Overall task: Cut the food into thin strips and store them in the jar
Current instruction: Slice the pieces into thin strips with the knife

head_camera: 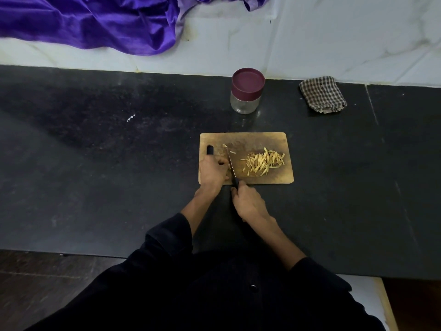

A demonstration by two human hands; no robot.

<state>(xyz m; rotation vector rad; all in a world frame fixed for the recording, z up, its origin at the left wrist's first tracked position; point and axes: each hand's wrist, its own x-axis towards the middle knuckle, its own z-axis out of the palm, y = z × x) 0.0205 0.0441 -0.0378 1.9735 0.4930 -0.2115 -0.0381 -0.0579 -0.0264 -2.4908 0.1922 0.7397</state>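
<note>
Cutting board [262, 139] lies on the black counter [95, 163], near the middle of my view, handle slot at its left end. Pale yellow strips [263, 163] sit heaped on the right half of the board; a few stray bits lie by the knife tip, toward the far left.

Right hand [249, 203] is clenched around the dark handle of the knife [232, 167], just off the near edge of the board. Blade runs away from me across the board's left part, tip pointing far.

Left hand [213, 172] rests on the board's left side, fingers curled down right against the blade. I cannot tell what it pins, or whether it grips anything; the fingers hide whatever lies beneath.

Jar [245, 91] stands upright on the counter beyond the board, apart from it, maroon lid on, glass body looks empty.

Checked cloth [322, 94], folded, lies to the right of the jar near the counter's far edge. Purple fabric [95, 22] is bunched on the white surface at far left.
</note>
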